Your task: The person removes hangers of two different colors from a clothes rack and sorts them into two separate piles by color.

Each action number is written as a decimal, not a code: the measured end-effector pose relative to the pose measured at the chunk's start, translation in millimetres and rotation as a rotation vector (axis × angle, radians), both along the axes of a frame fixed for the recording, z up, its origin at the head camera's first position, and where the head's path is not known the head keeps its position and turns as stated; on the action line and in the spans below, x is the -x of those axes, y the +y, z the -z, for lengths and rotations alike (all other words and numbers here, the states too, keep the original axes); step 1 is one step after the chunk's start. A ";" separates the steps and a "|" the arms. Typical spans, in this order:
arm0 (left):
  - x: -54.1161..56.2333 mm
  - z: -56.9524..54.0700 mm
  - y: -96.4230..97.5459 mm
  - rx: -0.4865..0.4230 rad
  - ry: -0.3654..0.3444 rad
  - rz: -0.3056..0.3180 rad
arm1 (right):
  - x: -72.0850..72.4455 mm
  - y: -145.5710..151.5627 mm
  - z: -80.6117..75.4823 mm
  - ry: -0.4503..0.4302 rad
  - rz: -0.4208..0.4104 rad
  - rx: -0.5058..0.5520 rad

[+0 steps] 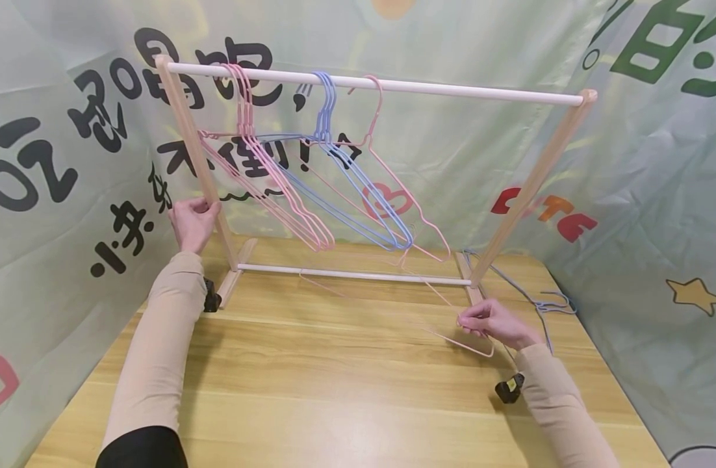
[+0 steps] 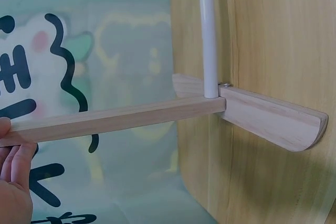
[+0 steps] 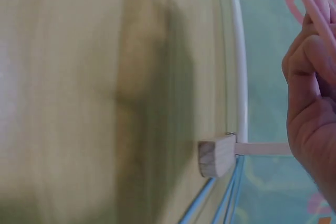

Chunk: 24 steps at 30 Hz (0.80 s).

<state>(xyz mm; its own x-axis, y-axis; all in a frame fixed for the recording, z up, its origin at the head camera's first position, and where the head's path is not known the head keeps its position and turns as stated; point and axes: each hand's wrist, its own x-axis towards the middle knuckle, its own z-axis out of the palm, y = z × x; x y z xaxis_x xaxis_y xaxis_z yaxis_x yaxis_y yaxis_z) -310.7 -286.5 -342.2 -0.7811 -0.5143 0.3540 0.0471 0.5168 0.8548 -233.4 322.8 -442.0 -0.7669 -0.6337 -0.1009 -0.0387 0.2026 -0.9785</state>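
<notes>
A small clothes rack with wooden posts and a white top rail (image 1: 481, 91) stands on the table. My left hand (image 1: 194, 224) grips its left post (image 1: 185, 123) partway up; the left wrist view shows the fingers (image 2: 21, 163) around that wood. Low at the front right, my right hand (image 1: 498, 325) pinches a pink clothes hanger (image 3: 313, 14), held below the rail with its hook toward the rack's lower bar (image 1: 358, 275). Several pink hangers (image 1: 245, 110) hang at the rail's left, several blue hangers (image 1: 325, 110) near its middle, then a single pink hanger (image 1: 377, 110).
Blue hangers (image 1: 557, 304) lie on the table (image 1: 334, 390) behind my right hand, by the rack's right foot (image 1: 464, 268). A printed cloth (image 1: 644, 162) encloses the back and sides. Small black devices (image 1: 510, 389) sit at both wrists.
</notes>
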 end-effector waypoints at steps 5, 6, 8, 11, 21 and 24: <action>-0.3 -0.4 0.0 -0.003 0.008 -0.009 | 0.5 -2.6 10.1 -0.034 -0.060 0.011; -0.6 -0.6 0.0 -0.003 0.006 -0.010 | 0.4 -3.3 11.8 -0.039 -0.070 0.015; -1.1 -0.9 0.2 -0.003 0.004 -0.012 | -0.2 -5.1 14.9 -0.049 -0.092 0.022; -1.4 -1.0 0.3 -0.001 0.005 -0.009 | -1.5 -8.0 18.3 -0.067 -0.122 0.035; -1.1 -1.3 0.3 -0.009 -0.003 0.003 | -3.6 -21.4 30.9 -0.130 -0.254 0.085; -0.9 -1.1 0.3 -0.007 -0.010 0.002 | -3.4 -26.6 34.7 -0.151 -0.301 0.100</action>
<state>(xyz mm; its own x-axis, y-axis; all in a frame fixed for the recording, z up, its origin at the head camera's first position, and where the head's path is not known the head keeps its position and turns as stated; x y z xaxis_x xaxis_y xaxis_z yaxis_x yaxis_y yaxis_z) -309.8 -286.2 -341.2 -0.7854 -0.5157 0.3423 0.0393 0.5105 0.8590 -230.0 296.2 -476.6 -0.5250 -0.8419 -0.1248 0.0644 0.1069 -0.9922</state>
